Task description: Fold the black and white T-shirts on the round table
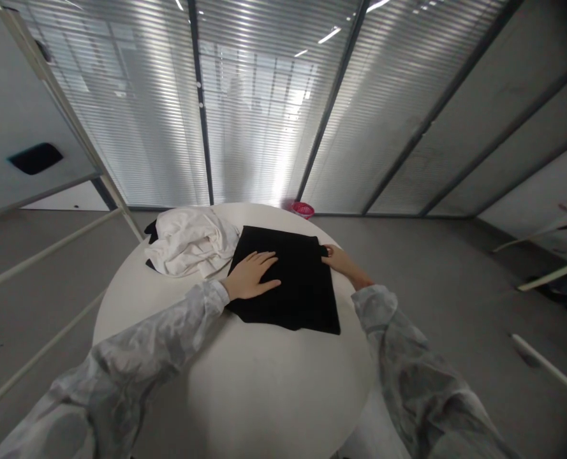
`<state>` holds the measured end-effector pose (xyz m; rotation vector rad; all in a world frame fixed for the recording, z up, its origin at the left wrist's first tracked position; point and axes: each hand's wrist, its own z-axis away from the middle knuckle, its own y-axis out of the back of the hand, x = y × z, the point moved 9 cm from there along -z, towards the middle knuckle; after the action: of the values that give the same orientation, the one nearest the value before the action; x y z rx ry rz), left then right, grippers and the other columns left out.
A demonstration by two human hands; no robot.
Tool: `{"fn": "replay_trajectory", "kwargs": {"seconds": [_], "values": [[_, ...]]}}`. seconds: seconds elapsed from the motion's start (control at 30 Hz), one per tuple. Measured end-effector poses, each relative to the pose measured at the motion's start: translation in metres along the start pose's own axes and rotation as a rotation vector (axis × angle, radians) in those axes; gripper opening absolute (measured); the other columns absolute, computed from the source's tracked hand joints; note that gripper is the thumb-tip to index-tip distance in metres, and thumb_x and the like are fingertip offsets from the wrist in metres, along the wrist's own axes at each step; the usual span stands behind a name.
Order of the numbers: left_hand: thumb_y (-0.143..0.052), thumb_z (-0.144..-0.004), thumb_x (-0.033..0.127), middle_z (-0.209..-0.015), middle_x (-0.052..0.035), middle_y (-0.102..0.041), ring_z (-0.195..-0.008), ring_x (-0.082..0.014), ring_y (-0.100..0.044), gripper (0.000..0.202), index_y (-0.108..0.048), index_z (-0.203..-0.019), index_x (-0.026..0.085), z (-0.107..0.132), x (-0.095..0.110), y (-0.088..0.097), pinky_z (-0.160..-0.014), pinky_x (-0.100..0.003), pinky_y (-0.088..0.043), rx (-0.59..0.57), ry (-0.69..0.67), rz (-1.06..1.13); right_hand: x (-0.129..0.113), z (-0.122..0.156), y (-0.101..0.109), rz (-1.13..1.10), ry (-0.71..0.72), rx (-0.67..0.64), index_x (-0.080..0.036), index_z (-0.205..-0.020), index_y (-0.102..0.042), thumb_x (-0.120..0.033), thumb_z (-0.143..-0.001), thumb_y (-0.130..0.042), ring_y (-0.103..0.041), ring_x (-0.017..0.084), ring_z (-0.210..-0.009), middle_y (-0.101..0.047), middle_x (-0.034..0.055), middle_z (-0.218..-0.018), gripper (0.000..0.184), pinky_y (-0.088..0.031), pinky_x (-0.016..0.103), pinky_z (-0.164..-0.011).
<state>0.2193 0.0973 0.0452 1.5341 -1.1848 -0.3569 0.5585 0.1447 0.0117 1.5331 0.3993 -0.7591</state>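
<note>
A folded black cloth [295, 290] lies flat on the round white table [245, 382]. My left hand [252, 275] rests flat on the cloth's left part, fingers stretched out and apart. My right hand [341, 262] is at the cloth's far right corner, fingers closed on the edge of the fabric. Both arms wear pale grey sleeves.
A crumpled white garment [187, 242] lies on the table's far left, with some dark fabric under it. A small red basket [303, 209] stands on the floor behind the table. Glass walls with blinds stand behind; white rails run at left and right.
</note>
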Motion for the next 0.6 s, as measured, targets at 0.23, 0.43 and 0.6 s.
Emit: {"fn": "replay_trajectory", "kwargs": {"seconds": [0.23, 0.43, 0.6], "values": [[-0.048, -0.111, 0.065, -0.177, -0.0118, -0.041, -0.167, -0.029, -0.034, 0.068, -0.051, -0.164, 0.023, 0.013, -0.004, -0.016, -0.139, -0.053, -0.024, -0.043, 0.046, 0.023, -0.002, 0.003, -0.003, 0.016, -0.059, -0.08, -0.011, -0.085, -0.083, -0.028, -0.08, -0.079, -0.076, 0.027, -0.084, -0.08, 0.0088, -0.079, 0.018, -0.056, 0.03, -0.074], [-0.047, -0.111, 0.066, -0.178, -0.0114, -0.041, -0.168, -0.0281, -0.033, 0.069, -0.05, -0.165, 0.022, 0.012, -0.004, -0.014, -0.139, -0.052, -0.024, -0.037, 0.046, 0.03, -0.005, 0.017, 0.002, 0.003, -0.063, 0.06, -0.014, -0.083, -0.082, -0.035, -0.09, -0.065, -0.075, 0.028, -0.087, -0.077, 0.0084, -0.077, 0.028, -0.055, 0.031, -0.075], [-0.041, -0.112, 0.068, -0.181, -0.0114, -0.033, -0.17, -0.0285, -0.027, 0.074, -0.046, -0.168, 0.02, 0.013, -0.007, -0.016, -0.139, -0.049, -0.022, -0.039, 0.076, 0.018, -0.007, 0.026, 0.02, -0.037, -0.03, 0.234, -0.017, -0.095, -0.081, -0.048, -0.093, -0.063, -0.075, 0.031, -0.096, -0.08, 0.0108, -0.091, 0.037, -0.057, 0.037, -0.081]]}}
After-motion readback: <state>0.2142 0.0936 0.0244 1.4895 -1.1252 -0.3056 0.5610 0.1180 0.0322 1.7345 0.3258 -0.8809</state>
